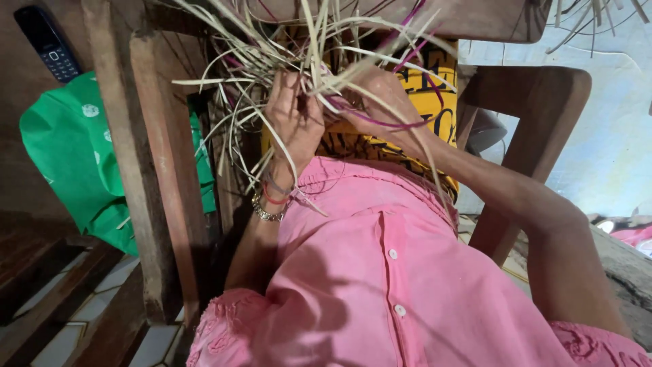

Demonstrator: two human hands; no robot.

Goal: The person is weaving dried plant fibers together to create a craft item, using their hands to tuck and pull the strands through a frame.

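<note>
While the person leans over the work, a dark phone [46, 42] lies at the far left above a green cloth [75, 149], and a wooden chair leg [146, 170] stands beside them. Next comes the left hand [293, 119], with bracelets [268, 204] at the wrist; its fingers are closed around a bunch of pale reed strips [272, 61] that fan out above the pink shirt [380, 272]. To the right, the right hand [380, 95] is pinched on a purple strip [387, 124] in front of a yellow printed cloth [435, 102]. To weave well here, it seems best that the left hand keeps the bunch tight and the strips separate, so that the coloured strip passes flat without twisting.
</note>
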